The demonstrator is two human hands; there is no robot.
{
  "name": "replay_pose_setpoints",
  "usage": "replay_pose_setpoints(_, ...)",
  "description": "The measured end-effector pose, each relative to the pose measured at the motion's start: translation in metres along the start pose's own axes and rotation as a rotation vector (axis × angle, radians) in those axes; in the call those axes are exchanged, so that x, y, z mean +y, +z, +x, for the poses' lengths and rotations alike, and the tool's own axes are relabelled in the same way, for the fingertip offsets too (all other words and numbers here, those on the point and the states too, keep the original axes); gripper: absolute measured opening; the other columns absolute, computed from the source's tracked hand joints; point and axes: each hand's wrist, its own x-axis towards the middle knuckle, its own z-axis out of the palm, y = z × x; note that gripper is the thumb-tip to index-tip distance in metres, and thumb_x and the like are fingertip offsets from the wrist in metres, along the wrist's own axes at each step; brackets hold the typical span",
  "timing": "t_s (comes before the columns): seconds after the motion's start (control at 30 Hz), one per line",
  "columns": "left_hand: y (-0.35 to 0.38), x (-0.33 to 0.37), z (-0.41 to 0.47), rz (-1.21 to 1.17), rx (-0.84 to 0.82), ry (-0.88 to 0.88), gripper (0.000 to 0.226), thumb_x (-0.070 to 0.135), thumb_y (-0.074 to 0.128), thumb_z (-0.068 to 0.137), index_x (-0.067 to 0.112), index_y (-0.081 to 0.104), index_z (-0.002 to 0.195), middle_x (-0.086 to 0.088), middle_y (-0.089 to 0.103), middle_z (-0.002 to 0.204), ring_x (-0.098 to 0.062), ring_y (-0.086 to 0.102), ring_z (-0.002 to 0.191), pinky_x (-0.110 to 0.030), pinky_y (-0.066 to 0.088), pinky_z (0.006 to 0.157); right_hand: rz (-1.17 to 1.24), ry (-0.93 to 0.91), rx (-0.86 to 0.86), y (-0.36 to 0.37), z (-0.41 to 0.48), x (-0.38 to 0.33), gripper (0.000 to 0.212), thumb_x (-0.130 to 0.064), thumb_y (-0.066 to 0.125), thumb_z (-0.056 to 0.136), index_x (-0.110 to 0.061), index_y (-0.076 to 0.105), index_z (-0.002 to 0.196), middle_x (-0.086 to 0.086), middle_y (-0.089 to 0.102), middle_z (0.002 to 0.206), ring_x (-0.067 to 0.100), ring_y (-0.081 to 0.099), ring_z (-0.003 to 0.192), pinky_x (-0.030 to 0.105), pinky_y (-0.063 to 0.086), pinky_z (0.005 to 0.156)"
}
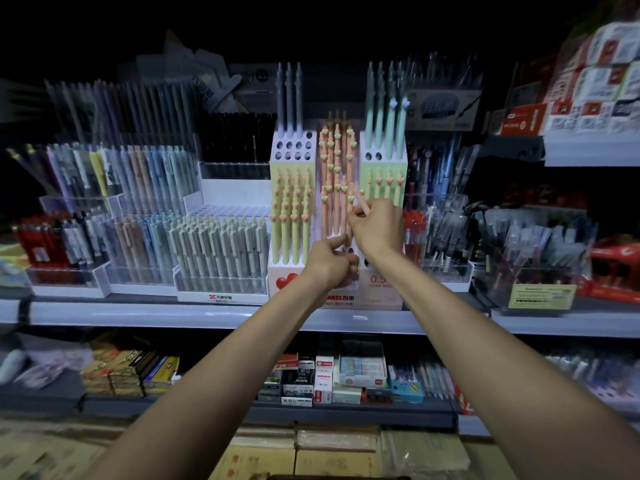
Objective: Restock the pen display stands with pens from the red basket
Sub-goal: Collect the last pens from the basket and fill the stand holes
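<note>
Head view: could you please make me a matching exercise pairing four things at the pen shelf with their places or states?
Things: 1 right hand; 2 peach pens; 3 grey pens; 4 mint pens.
Places or states: A left of the heart-printed stand; B stand's middle column; C pinching a pink pen; D stand's top right tier.
Pairs: 1-C, 2-B, 3-A, 4-D.

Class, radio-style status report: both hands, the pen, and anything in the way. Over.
Right hand pinching peach pen at centre column. Left hand curled at display stand front, grip unclear. Packed peach pens crowd the slots.
</note>
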Motion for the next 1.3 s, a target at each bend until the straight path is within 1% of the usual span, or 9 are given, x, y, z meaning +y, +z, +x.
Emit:
replay_pose_setpoints(0.3,-0.011,0.008,-0.024,-0.017,-0.052,-0.003,0.059,0.002,0.062,0.098,0.016,0.047,0.153,-0.009,0.071,0.097,-0.017,0.069,0.079,-0.025,0.056,0.058,-0.103,0.085,-0.154,-0.03,-0.02,-0.017,0.013,-0.032,0.074,0.089,-0.019,0.072,0.086,0.0,0.07,0.078,0.024,0.069,0.07,0.029,0.052,0.055)
replay_pose_setpoints(0.5,-0.014,0.006,-0.055,-0.05,-0.067,0.057,0.038,0.006,0.065,0.098,0.013,0.063,0.136,-0.013,0.071,0.117,-0.016,0.073,0.086,-0.022,0.056,0.059,0.02,0.128,-0.318,-0.048,-0.046,-0.014,0.025,-0.035,0.047,0.1,-0.011,0.054,0.099,0.004,0.062,0.09,0.023,0.056,0.075,0.032,0.038,0.06)
replay_pose_setpoints(0.6,-0.012,0.006,-0.065,-0.09,-0.04,0.082,0.029,0.007,0.065,0.099,0.013,0.07,0.127,-0.012,0.072,0.116,-0.015,0.072,0.083,-0.02,0.056,0.059,0.028,0.105,-0.278,-0.055,-0.055,-0.013,0.026,-0.024,0.038,0.104,-0.005,0.055,0.098,0.009,0.066,0.099,0.026,0.064,0.083,0.036,0.046,0.061)
replay_pose_setpoints(0.67,-0.011,0.007,-0.07,-0.108,0.003,0.102,0.025,0.008,0.064,0.099,0.013,0.072,0.122,-0.011,0.074,0.114,-0.014,0.07,0.081,-0.02,0.054,0.059,0.083,0.099,-0.264,-0.059,-0.059,-0.011,0.029,-0.017,0.042,0.103,0.003,0.061,0.098,0.018,0.07,0.1,0.031,0.069,0.083,0.045,0.058,0.071)
replay_pose_setpoints(0.77,-0.01,0.008,-0.075,-0.112,0.061,0.135,0.021,0.01,0.066,0.099,0.013,0.074,0.118,-0.011,0.076,0.114,-0.012,0.071,0.082,-0.02,0.052,0.063,0.127,0.046,-0.264,-0.065,-0.065,-0.01,0.031,-0.02,0.058,0.102,0.006,0.072,0.094,0.023,0.072,0.092,0.034,0.061,0.07,0.039,0.056,0.074)
replay_pose_setpoints(0.87,-0.009,0.01,-0.08,-0.093,0.085,0.185,0.018,0.01,0.069,0.097,0.015,0.075,0.113,-0.009,0.076,0.108,-0.012,0.069,0.081,-0.02,0.051,0.064,0.212,0.017,-0.221,-0.073,-0.07,-0.012,0.021,-0.024,0.069,0.098,-0.006,0.08,0.091,0.006,0.077,0.084,0.021,0.07,0.08,0.033,0.055,0.081)
replay_pose_setpoints(0.97,-0.008,0.012,-0.084,-0.077,0.099,0.222,0.014,0.007,0.07,0.096,0.021,0.074,0.099,-0.005,0.074,0.098,-0.016,0.067,0.084,-0.022,0.05,0.067,0.246,0.014,-0.215,-0.077,-0.072,-0.012,0.009,-0.016,0.077,0.088,-0.017,0.083,0.082,-0.009,0.074,0.069,0.008,0.069,0.069,0.03,0.056,0.073)
replay_pose_setpoints(1.17,-0.009,0.003,-0.081,-0.026,0.143,0.276,0.013,0.012,0.077,0.092,0.01,0.078,0.104,-0.001,0.077,0.091,-0.005,0.068,0.073,-0.009,0.046,0.058,0.305,0.032,-0.229,-0.086,-0.08,-0.012,0.017,-0.011,0.085,0.079,-0.023,0.079,0.069,-0.002,0.076,0.069,0.02,0.076,0.072,0.044,0.065,0.077)
replay_pose_setpoints(1.3,-0.01,-0.001,-0.076,-0.029,0.207,0.283,0.007,0.01,0.078,0.09,0.007,0.081,0.095,-0.002,0.077,0.082,-0.003,0.068,0.067,-0.01,0.046,0.058,0.343,0.036,-0.184,-0.083,-0.082,-0.018,0.015,-0.01,0.09,0.075,-0.018,0.078,0.072,0.001,0.076,0.07,0.019,0.076,0.07,0.038,0.065,0.073)
